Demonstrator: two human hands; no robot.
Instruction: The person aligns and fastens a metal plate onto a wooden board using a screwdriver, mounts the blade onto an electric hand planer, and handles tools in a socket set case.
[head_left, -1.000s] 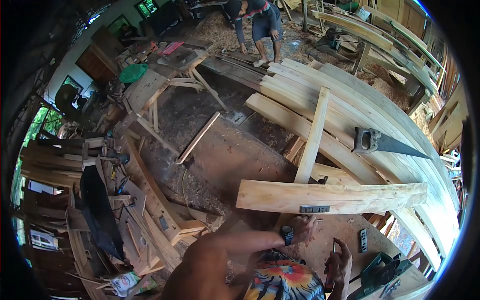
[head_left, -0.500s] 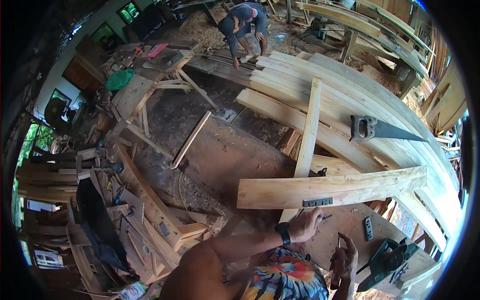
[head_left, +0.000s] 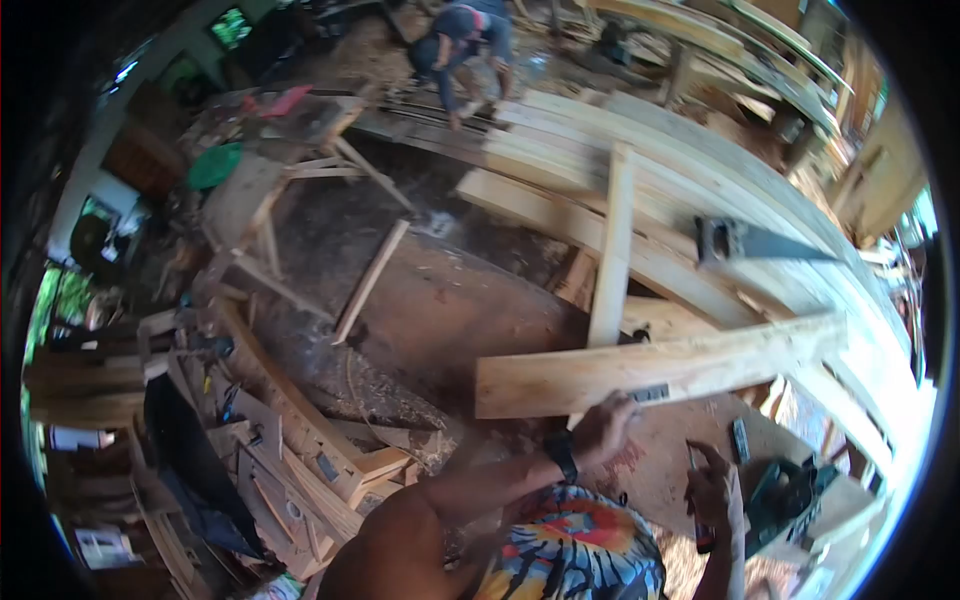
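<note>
My left hand (head_left: pixel 604 430), with a dark watch on the wrist, is at the lower edge of a pale plank (head_left: pixel 560 378). Its curled fingers reach beside a small dark metal piece (head_left: pixel 652 394) lying against that plank; motion blur hides what they pinch. Lower right, my right hand (head_left: pixel 712 482) is closed round a slim hand tool (head_left: pixel 704 535) with an orange-and-black handle, its thin end upward. A second small dark metal piece (head_left: pixel 740 440) lies on the wooden work surface (head_left: pixel 665 455) near the right hand. Beside it is a dark green power tool (head_left: pixel 785 505).
A handsaw (head_left: pixel 760 243) lies on the long stacked boards (head_left: pixel 690 200). One upright-looking beam (head_left: pixel 612 250) crosses behind the plank. Another person (head_left: pixel 462 50) bends over boards at the back. To the left stand a workbench (head_left: pixel 235 195) and piled timber (head_left: pixel 300 400).
My left hand has moved up to the plank beside the metal piece; the dark stick it pinched no longer shows. My right hand has shifted right with its tool. The view has tilted slightly.
</note>
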